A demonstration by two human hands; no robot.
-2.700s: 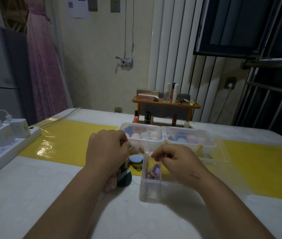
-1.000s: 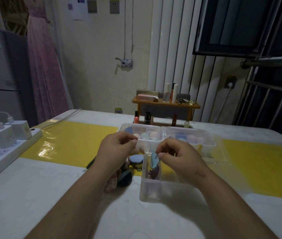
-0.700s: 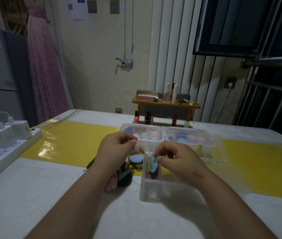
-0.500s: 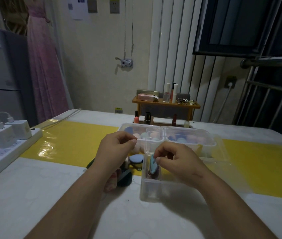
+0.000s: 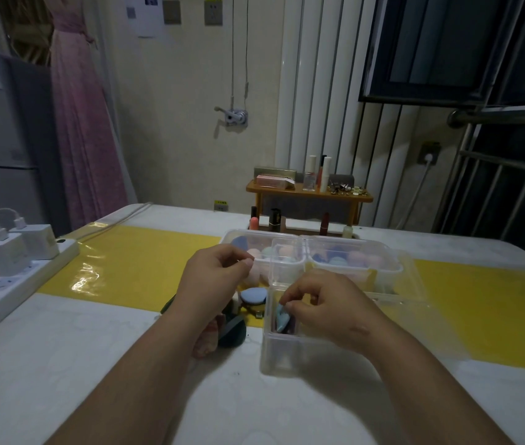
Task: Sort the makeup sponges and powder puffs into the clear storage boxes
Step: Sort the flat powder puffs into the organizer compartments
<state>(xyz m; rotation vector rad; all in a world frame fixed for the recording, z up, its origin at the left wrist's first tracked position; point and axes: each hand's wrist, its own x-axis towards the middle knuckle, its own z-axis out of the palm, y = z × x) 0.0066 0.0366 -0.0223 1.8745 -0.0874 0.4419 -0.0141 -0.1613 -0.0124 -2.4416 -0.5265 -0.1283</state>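
My right hand (image 5: 322, 305) pinches a light blue powder puff (image 5: 283, 319) and holds it upright inside the near clear box (image 5: 282, 354), beside other puffs standing there. My left hand (image 5: 213, 284) hovers with curled fingers, thumb and forefinger close together; what it holds I cannot tell. Under it lie loose puffs: a round blue one (image 5: 253, 296), a dark teal one (image 5: 232, 332) and a pinkish one (image 5: 206, 343). Two clear boxes at the back, the left box (image 5: 264, 252) and the right box (image 5: 356, 261), hold coloured sponges.
A white power strip (image 5: 4, 284) with chargers lies at the left table edge. Lipsticks (image 5: 275, 218) stand behind the boxes, and a small wooden shelf (image 5: 309, 194) with cosmetics is beyond the table. A clear lid (image 5: 415, 303) lies at the right.
My right hand has lowered the light blue puff into the near box. My left hand has stayed almost still above the loose puffs.
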